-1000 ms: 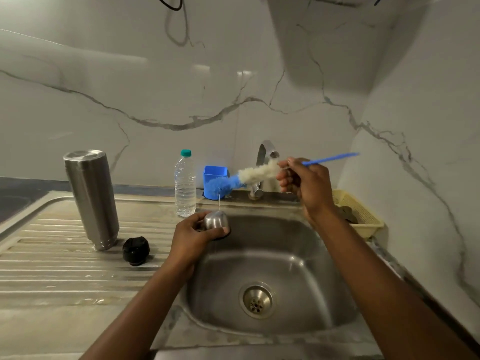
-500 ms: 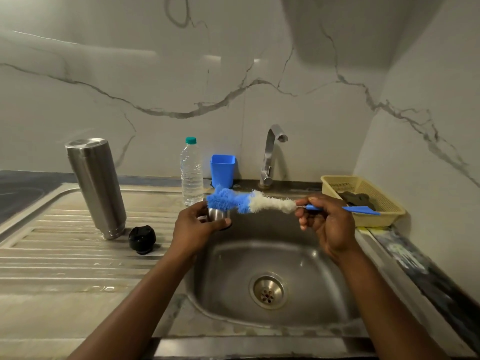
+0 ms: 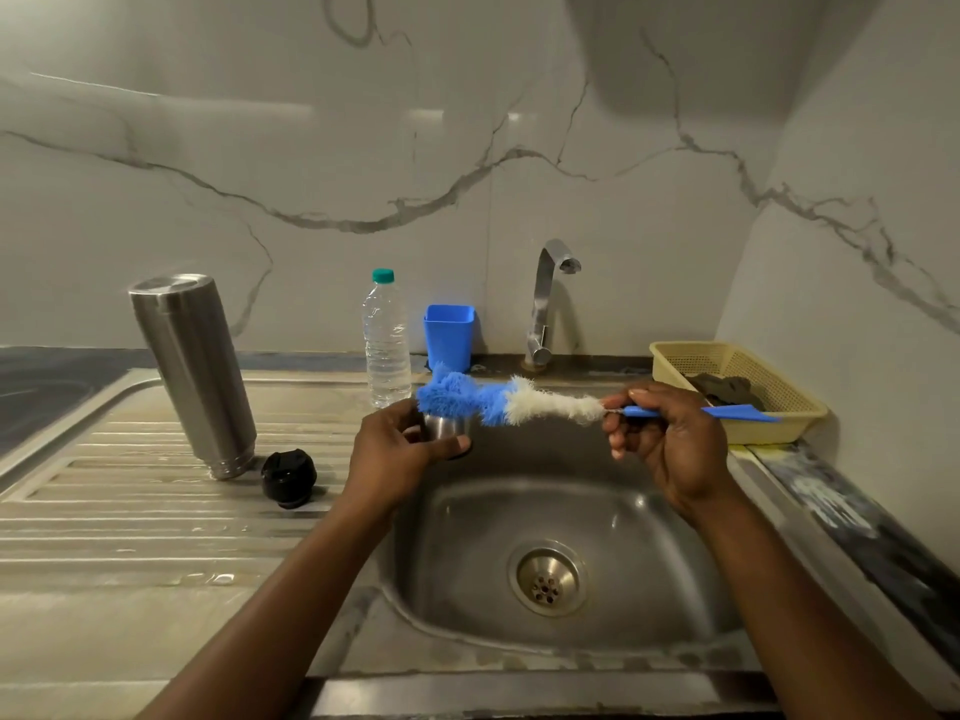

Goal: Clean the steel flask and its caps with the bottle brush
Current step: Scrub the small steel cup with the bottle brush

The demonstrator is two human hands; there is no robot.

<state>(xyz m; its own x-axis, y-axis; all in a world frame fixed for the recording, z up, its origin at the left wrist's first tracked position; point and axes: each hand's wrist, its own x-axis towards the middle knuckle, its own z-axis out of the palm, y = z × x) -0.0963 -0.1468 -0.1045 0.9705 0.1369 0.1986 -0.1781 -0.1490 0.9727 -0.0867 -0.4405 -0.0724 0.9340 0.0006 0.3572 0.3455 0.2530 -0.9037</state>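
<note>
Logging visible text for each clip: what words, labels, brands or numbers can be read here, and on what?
None can be read.
Flask: plain steel, no marking shows.
Bottle: clear, no label shows.
Black cap: too dark to tell.
Steel cap in the left hand, brush in the right hand, blue cup: plain.

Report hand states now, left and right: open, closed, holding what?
Left hand: closed round the steel cap.
Right hand: closed round the handle of the bottle brush.
</note>
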